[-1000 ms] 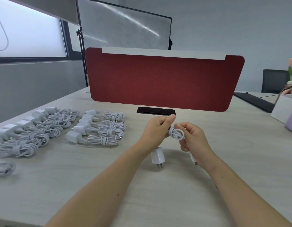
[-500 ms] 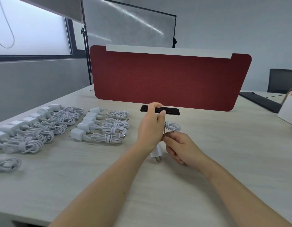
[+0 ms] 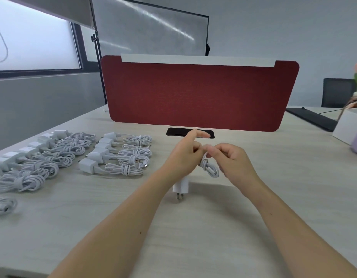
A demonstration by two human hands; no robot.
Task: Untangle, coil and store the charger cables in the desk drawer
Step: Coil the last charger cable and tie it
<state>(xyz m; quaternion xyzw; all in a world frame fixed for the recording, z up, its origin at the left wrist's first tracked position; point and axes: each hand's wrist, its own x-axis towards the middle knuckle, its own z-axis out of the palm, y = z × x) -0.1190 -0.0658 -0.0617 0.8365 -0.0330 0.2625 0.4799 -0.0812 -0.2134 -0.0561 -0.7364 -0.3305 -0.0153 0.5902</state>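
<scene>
White rectangular box [image 3: 347,127] at far right of pale wood-grain desk [image 3: 193,237], contents not legible. Pinching small white coiled charger cable [image 3: 209,167] from both sides above desk centre: left hand [image 3: 183,155] curled, index finger out; right hand [image 3: 231,159] curled. Bundle long axis near vertical, hanging; white plug adapter [image 3: 181,186] below left hand, prongs down.

The pale table [image 3: 193,237] carries 2 rows of coiled white chargers [image 3: 131,158], a black slab [image 3: 177,131] and a white box [image 3: 346,127].
</scene>
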